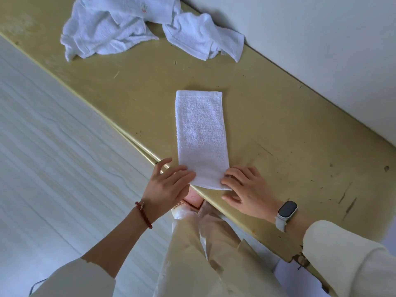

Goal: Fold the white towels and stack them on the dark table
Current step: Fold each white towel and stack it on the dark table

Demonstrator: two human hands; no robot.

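A: Which way does the folded towel (201, 139) lie?
B: Flat on the yellowish table (278, 133), its long axis running near to far, the near end at the table's edge.
A: And the hands?
B: The left hand (169, 189) presses loosely spread fingers on the near-left corner; the right hand (246, 189) lies at the near-right corner, fingers curled on the edge, not clenched.
A: Anything else?
B: A crumpled pile of white towels (137, 26) sits far left on the table.

Both the left hand (169, 185) and right hand (246, 189) seemingly pinch the folded towel's (201, 138) near corners.
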